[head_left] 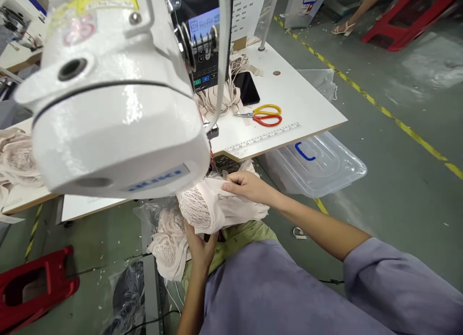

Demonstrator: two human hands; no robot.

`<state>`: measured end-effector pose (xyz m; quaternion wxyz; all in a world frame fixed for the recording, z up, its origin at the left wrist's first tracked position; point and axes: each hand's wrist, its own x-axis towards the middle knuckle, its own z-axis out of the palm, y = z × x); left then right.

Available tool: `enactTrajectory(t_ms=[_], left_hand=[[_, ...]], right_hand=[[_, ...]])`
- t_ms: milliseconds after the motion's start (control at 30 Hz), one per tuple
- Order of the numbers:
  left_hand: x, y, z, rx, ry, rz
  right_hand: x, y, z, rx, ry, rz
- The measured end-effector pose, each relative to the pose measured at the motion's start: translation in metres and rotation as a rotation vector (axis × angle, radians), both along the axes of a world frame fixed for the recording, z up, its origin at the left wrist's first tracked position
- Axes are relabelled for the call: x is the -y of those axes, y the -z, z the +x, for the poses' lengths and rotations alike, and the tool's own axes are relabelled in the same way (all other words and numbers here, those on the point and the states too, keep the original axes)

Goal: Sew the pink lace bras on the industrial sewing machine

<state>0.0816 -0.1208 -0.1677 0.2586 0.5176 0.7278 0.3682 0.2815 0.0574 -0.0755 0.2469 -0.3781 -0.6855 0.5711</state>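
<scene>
One camera serves this station, mounted on the seated person's head. It faces forward and steeply downward, over the person's lap and toward the far right corner of the white laminate tabletop (pixel 311 103). The glossy white sewing machine head (pixel 112 98) sits very near the lens and fills the upper left of the view, blocking most of the work surface behind it. The grey concrete floor (pixel 398 146) with its yellow dashed line lies farther off, at right. No second view exists, so nothing overlaps.
</scene>
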Motion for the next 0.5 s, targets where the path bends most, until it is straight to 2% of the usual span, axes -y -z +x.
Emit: enactTrajectory(t_ms=[133,200,267,333,400,500], left_hand=[[-0.012,0.018,0.005,-0.054,-0.049,0.065],[-0.014,0.018,-0.004,-0.067,-0.051,0.05],[-0.012,0.013,-0.02,-0.095,-0.045,0.062],[-0.008,0.003,-0.037,-0.195,-0.046,0.119],[-0.007,-0.006,-0.048,-0.335,-0.043,0.188],[-0.014,-0.011,-0.041,-0.5,0.086,0.193]], right_hand=[[0.007,-0.002,-0.001,-0.042,-0.007,0.016],[0.011,-0.008,0.0,-0.015,-0.01,0.032],[0.015,-0.015,0.008,0.027,-0.005,0.056],[0.017,-0.018,0.025,0.083,0.03,0.09],[0.016,-0.014,0.052,0.19,0.133,0.15],[0.01,0.009,0.103,0.493,0.307,0.235]])
